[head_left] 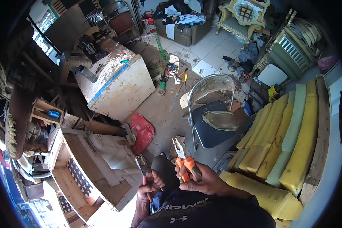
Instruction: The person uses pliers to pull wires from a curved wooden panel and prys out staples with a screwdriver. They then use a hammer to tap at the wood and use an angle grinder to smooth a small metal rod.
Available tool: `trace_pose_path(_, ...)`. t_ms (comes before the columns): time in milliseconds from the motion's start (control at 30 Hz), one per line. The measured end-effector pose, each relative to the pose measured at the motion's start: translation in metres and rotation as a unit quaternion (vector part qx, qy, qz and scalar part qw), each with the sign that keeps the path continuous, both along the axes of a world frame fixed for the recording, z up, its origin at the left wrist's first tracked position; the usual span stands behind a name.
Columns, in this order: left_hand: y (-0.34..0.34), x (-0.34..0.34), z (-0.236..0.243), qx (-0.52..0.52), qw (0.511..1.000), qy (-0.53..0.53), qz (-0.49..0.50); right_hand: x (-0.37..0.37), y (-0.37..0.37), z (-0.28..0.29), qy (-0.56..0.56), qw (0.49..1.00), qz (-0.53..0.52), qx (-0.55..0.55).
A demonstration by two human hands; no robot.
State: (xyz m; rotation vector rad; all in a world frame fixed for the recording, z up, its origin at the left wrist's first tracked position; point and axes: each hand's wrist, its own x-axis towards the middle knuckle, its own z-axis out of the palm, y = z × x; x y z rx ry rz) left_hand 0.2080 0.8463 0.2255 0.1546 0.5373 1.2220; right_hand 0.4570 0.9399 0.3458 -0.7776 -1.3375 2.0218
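Note:
My left hand (148, 188) is closed on red-handled pliers (143, 173), their metal jaws pointing up. My right hand (201, 180) grips orange-handled pliers (180, 150), which have dark grip inlays and pale metal jaws raised upward. The two tools are apart, side by side over my lap, with my dark-clad knee (163, 167) between them. Just left of my left hand stands an upholstered wooden frame (76, 159) with dark webbing, bare boards and loose pale fabric.
A red cloth (140, 131) lies on the floor ahead. A metal chair (209, 129) stands front-right, beside stacked yellow foam cushions (300, 144). A scuffed white workbench (117, 87) is back-left. Scattered tools (162, 85), an armchair heaped with clothes (192, 36) and ornate chairs (233, 28) are farther back.

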Motion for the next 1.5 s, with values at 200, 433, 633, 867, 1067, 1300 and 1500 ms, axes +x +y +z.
trace_pose_path(200, 0.152, -0.040, -0.040, -0.011, 0.998, -0.046, -0.033, -0.013, 0.115, -0.016, -0.060, 0.990, -0.097, -0.082)
trace_pose_path(433, 0.368, -0.109, -0.026, -0.029, 0.990, -0.032, -0.135, -0.057, 0.286, -0.007, 0.013, 0.920, -0.391, -0.037)
trace_pose_path(633, 0.507, -0.164, 0.017, -0.017, 0.981, 0.063, -0.184, -0.061, 0.370, 0.024, -0.014, 0.861, -0.508, 0.001)
trace_pose_path(867, 0.613, -0.144, 0.034, 0.008, 0.976, 0.060, -0.212, -0.078, 0.455, 0.019, -0.025, 0.839, -0.543, -0.019)
trace_pose_path(1067, 0.703, -0.105, 0.022, 0.034, 0.961, 0.045, -0.269, -0.048, 0.547, -0.001, -0.026, 0.840, -0.541, -0.008)
trace_pose_path(1300, 0.846, -0.010, 0.003, 0.016, 0.952, 0.099, -0.288, 0.040, 0.678, -0.049, 0.008, 0.835, -0.550, 0.006)
trace_pose_path(1500, 0.992, 0.119, 0.008, 0.005, 0.943, 0.029, -0.333, 0.139, 0.805, -0.026, -0.031, 0.834, -0.548, -0.052)
